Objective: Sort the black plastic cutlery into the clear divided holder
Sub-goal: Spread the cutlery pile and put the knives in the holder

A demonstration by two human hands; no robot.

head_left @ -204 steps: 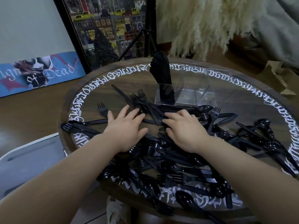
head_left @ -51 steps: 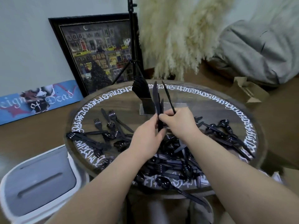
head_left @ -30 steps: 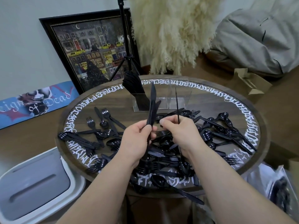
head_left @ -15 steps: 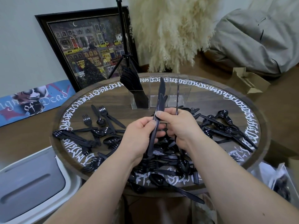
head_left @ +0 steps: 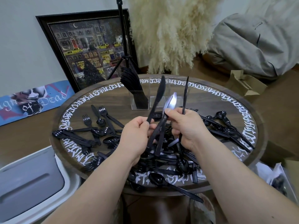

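A: Nearest us, a lone black spoon (head_left: 156, 179) lies on the near rim of the round wooden table (head_left: 252, 110), just below both wrists.

B: And above it, the left hand (head_left: 135, 137) is curled around a black knife (head_left: 157, 101) by the handle, blade tilted up and away.

A: Right beside it, the right hand (head_left: 186, 126) pinches a glossy spoon (head_left: 170, 102) at the neck between thumb and forefinger, bowl up, catching the light.

B: That same hand grips a second piece (head_left: 185, 96), thin and upright. Seen edge-on, probably another knife, though I can't say for sure.

A: Beneath both hands, the loose heap of black cutlery (head_left: 166, 152) spreads over the tabletop, with forks (head_left: 103, 117) out to the left of the left hand and spoons (head_left: 226, 125) trailing off to the right of the right hand.

B: Beyond the fingertips stands the clear divided holder (head_left: 155, 97). Its left compartment is packed with black knives (head_left: 131, 81), handles down.

A: Farther back, a framed street painting (head_left: 87, 50) leans on the wall, pampas grass (head_left: 171, 29) beside it.
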